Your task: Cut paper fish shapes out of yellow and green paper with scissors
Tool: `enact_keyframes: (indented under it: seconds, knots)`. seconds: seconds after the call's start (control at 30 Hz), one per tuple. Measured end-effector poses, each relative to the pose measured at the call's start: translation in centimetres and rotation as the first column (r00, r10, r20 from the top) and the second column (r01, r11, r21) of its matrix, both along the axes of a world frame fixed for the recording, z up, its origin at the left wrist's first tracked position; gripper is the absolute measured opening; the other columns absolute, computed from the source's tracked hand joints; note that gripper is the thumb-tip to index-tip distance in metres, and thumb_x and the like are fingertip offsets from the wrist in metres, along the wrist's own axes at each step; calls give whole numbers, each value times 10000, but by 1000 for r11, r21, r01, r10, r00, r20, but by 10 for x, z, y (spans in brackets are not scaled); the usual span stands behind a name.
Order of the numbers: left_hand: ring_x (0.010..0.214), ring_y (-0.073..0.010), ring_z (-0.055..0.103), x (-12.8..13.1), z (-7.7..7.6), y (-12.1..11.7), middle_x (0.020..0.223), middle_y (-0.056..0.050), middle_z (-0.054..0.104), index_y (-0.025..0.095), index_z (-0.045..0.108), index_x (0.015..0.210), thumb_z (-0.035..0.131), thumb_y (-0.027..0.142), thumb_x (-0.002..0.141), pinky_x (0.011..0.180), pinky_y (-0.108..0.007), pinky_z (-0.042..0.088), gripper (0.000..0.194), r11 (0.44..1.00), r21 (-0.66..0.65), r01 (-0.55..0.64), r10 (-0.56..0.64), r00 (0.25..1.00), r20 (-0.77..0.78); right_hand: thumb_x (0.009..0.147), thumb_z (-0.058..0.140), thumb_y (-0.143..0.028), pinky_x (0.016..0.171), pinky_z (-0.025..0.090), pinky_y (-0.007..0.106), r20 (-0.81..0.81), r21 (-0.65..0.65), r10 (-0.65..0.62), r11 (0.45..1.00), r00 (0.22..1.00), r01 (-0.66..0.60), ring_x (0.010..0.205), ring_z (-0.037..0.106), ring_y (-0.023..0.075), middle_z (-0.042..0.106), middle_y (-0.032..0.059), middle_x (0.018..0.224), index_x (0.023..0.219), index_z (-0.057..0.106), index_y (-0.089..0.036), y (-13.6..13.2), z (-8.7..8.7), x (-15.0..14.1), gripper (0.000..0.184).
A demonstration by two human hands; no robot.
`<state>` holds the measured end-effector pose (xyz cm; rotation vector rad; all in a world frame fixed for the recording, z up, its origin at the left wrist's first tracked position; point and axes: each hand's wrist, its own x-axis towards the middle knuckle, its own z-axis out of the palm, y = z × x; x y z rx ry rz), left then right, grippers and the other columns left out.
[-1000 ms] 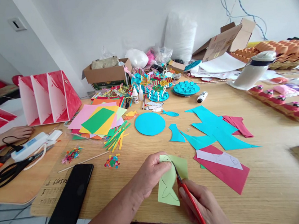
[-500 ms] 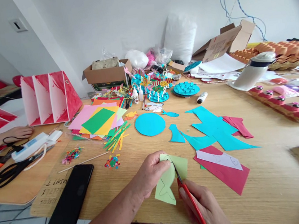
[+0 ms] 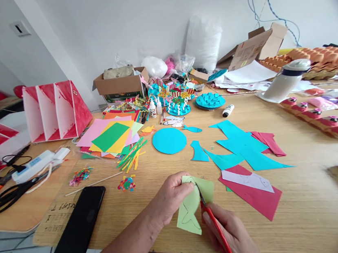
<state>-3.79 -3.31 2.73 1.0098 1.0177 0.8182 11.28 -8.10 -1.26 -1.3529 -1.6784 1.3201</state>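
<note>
My left hand pinches a piece of light green paper near its top edge, above the front of the table. A fish outline is drawn on the paper, and one side is cut along a curve. In my right hand is a pair of red-handled scissors. Their blades lie on the green paper, just right of my left thumb; the fingers inside the handles are partly hidden. Right of my hands lie a dark pink paper and a pale lilac strip with a fish drawn on it.
Blue paper offcuts, a blue paper circle and a small blue fish lie ahead. To the left are stacked coloured papers, a black phone, black scissors and a power strip. A white bottle stands back right.
The green paper has turned and shifted slightly to the right in my left hand, with the scissors still on it. Another person's hand at the far left has gone out of view.
</note>
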Motion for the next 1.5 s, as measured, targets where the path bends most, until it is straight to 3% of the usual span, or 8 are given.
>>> enact_keyframes:
  seconds: [0.2,0.43,0.87,1.07,1.5]
  knots:
    - [520,-69,287,-1,0,-1,559,66,311,168,402,635,506,248,709,490,-221,201,151,1000,-26,4,-4,1000,3,881,343,-492,406,264,208,21,-1,62,998,998,-62,459,350,102,394,-46,508,593,362,-213,2,-7,2,401]
    - [509,-67,291,-1,1,-1,548,65,330,172,390,618,518,244,677,484,-220,205,158,997,-72,22,-20,999,26,864,381,-496,422,278,212,3,10,-7,1000,1000,7,444,365,100,408,-52,483,573,379,-209,0,-3,0,408]
    - [511,-66,302,-2,2,-1,547,63,350,163,426,621,532,248,662,496,-218,205,142,996,-81,21,-18,999,40,870,359,-508,405,248,209,10,-1,30,1000,999,-30,437,317,95,372,-57,486,582,345,-218,-1,-5,2,408]
    - [497,-61,308,-1,1,-2,543,67,359,169,409,614,554,256,648,489,-214,203,173,991,-127,32,-24,998,61,871,373,-482,405,261,204,31,44,41,998,999,-42,461,341,99,398,-47,515,591,364,-213,0,-8,3,388]
    - [508,-66,294,-2,-2,-2,548,64,339,167,412,613,549,266,656,493,-219,195,175,993,-111,51,-46,998,48,872,361,-496,419,277,208,31,12,65,998,997,-65,467,358,104,405,-46,527,600,364,-216,-1,-9,4,390]
